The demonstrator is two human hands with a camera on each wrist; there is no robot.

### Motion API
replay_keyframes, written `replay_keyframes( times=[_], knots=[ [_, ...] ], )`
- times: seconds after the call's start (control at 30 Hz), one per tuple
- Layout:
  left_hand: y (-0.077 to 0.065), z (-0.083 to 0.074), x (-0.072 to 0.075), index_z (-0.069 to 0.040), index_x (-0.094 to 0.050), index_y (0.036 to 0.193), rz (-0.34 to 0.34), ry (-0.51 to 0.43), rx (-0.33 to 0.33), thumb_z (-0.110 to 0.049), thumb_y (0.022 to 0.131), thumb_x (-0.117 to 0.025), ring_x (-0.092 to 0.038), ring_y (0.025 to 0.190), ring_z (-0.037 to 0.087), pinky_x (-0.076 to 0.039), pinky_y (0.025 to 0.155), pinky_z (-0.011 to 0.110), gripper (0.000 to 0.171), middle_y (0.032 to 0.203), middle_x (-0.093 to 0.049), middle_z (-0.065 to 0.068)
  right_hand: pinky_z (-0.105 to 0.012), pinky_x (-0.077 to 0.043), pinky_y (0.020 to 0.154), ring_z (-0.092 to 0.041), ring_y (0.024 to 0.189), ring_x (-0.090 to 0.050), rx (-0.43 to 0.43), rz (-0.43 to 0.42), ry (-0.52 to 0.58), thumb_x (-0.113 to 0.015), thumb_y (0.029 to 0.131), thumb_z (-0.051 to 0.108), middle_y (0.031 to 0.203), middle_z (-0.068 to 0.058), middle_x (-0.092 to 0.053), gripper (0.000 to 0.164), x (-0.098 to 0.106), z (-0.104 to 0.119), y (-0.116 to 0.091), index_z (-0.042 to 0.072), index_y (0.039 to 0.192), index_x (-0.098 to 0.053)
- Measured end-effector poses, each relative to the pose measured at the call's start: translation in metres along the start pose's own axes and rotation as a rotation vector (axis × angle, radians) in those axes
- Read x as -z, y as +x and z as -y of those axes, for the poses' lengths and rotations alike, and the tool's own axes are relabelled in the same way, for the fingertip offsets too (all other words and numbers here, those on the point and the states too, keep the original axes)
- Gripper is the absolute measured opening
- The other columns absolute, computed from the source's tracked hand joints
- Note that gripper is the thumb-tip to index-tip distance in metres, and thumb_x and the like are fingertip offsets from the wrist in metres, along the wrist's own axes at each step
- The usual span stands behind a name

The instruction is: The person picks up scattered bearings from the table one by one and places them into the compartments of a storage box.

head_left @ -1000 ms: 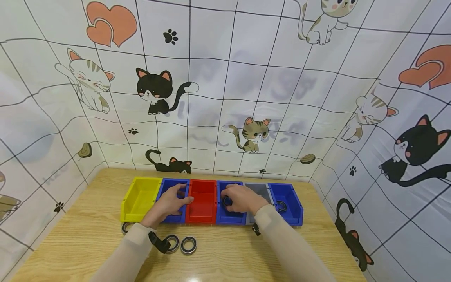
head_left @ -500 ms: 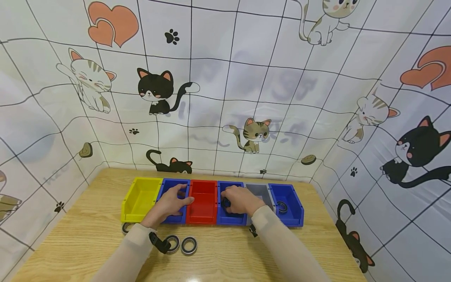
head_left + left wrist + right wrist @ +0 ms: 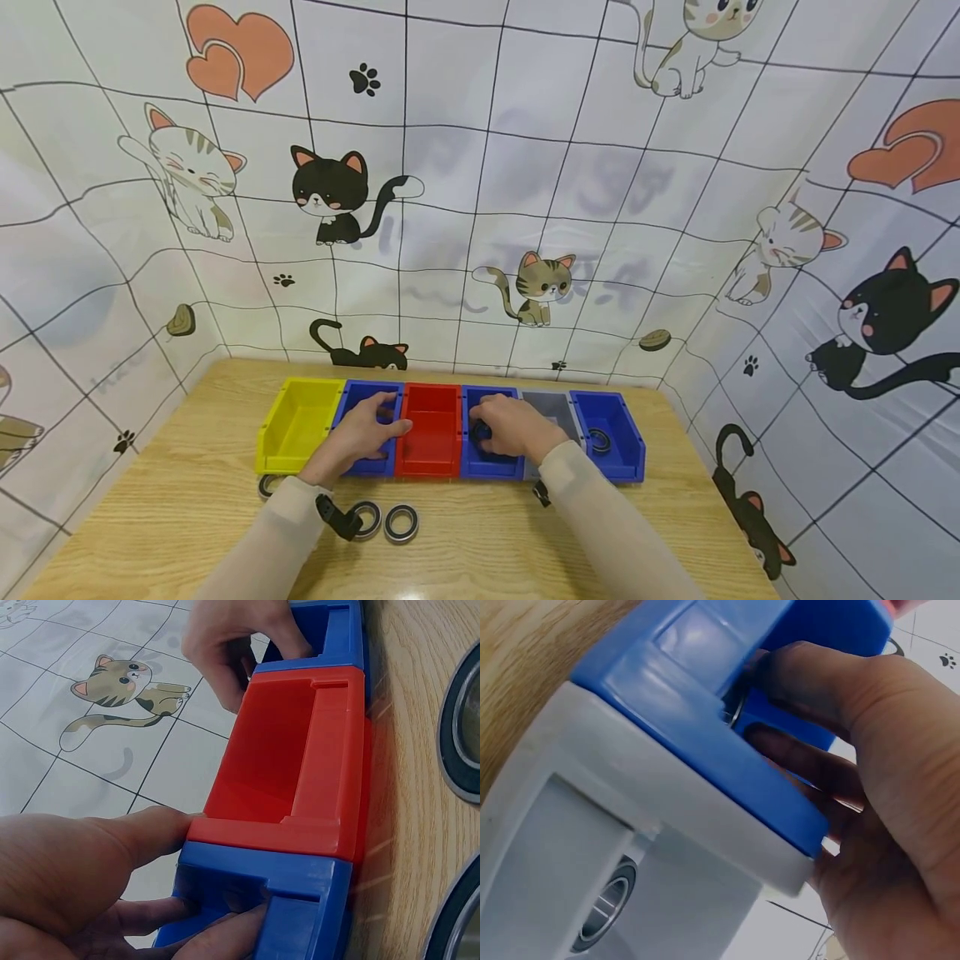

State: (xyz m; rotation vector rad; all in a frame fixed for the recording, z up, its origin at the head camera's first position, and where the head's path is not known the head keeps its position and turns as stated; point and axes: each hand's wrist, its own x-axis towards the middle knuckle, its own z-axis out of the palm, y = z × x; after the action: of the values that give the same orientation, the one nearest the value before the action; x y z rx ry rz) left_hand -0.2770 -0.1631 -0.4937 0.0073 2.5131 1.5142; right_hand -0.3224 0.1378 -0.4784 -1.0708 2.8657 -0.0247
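Observation:
In the head view my left hand [image 3: 367, 429] lies over the blue bin [image 3: 380, 467] second from the left. The left wrist view shows its fingers spread down inside that bin, the thumb against the rim of the red bin [image 3: 322, 772]. My right hand [image 3: 512, 423] reaches into the other blue bin [image 3: 491, 468], right of the red one, and pinches a ball bearing [image 3: 481, 431] between thumb and fingers. Only a sliver of that bearing's metal edge shows in the right wrist view, mostly hidden by the thumb and bin wall.
A yellow bin [image 3: 300, 425] ends the row at left. A grey bin [image 3: 697, 877] holds a bearing [image 3: 607, 904]; the rightmost blue bin [image 3: 622, 458] holds another bearing [image 3: 599, 440]. Several bearings lie in front, including one bearing [image 3: 401, 507] and one partly behind the left wrist camera [image 3: 339, 517].
The right forearm has shifted slightly left, and the pinched bearing shows a little darker and less plainly under the fingers. The left hand stays where it was.

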Motion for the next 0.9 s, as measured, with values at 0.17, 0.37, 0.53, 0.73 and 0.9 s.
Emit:
replay_keyframes(
  times=[0.17,0.37,0.53,0.73,0.9],
  knots=[
    [-0.001,0.001,0.000,0.000,-0.041,0.177,0.005,0.002,0.005,-0.026,0.111,-0.082,-0.078,0.130,0.051,-0.074,0.091,0.056,0.082,0.162,-0.060,0.036,-0.045,-0.069,0.109,-0.025,0.121,-0.079,-0.022,-0.064,0.101,-0.089,0.105,0.025,0.137,-0.007,-0.080,0.037,0.008,0.000,-0.011,0.013,0.140,-0.083],
    [-0.002,0.000,0.000,0.001,-0.040,0.177,0.013,0.001,0.003,-0.026,0.111,-0.082,-0.076,0.133,0.053,-0.074,0.091,0.057,0.082,0.162,-0.059,0.037,-0.051,-0.069,0.110,-0.031,0.128,-0.079,-0.100,-0.210,0.266,-0.086,0.107,0.022,0.143,-0.011,-0.079,0.035,0.015,-0.003,-0.028,0.014,0.141,-0.082],
    [-0.001,-0.001,0.001,0.001,-0.040,0.177,0.014,0.003,-0.003,-0.026,0.111,-0.082,-0.078,0.130,0.051,-0.074,0.091,0.057,0.083,0.161,-0.059,0.037,-0.049,-0.071,0.098,-0.029,0.114,-0.079,-0.202,-0.325,0.353,-0.086,0.107,0.019,0.129,-0.014,-0.077,0.036,0.016,-0.010,-0.039,0.007,0.140,-0.080],
    [0.000,0.000,0.002,0.001,-0.040,0.177,0.011,0.011,0.004,-0.027,0.110,-0.083,-0.078,0.129,0.050,-0.074,0.091,0.056,0.083,0.161,-0.059,0.037,-0.052,-0.067,0.098,-0.029,0.111,-0.074,-0.402,-0.318,0.462,-0.084,0.109,0.025,0.124,-0.016,-0.075,0.047,0.014,-0.020,-0.045,-0.003,0.144,-0.072],
    [0.000,-0.001,0.001,0.001,-0.041,0.176,0.011,0.005,0.004,-0.027,0.110,-0.083,-0.079,0.128,0.050,-0.075,0.090,0.055,0.083,0.162,-0.059,0.036,-0.045,-0.072,0.088,-0.025,0.093,-0.081,-0.453,-0.248,0.545,-0.086,0.108,0.027,0.130,-0.020,-0.078,0.057,0.010,-0.028,-0.049,-0.007,0.150,-0.067]
  ],
)
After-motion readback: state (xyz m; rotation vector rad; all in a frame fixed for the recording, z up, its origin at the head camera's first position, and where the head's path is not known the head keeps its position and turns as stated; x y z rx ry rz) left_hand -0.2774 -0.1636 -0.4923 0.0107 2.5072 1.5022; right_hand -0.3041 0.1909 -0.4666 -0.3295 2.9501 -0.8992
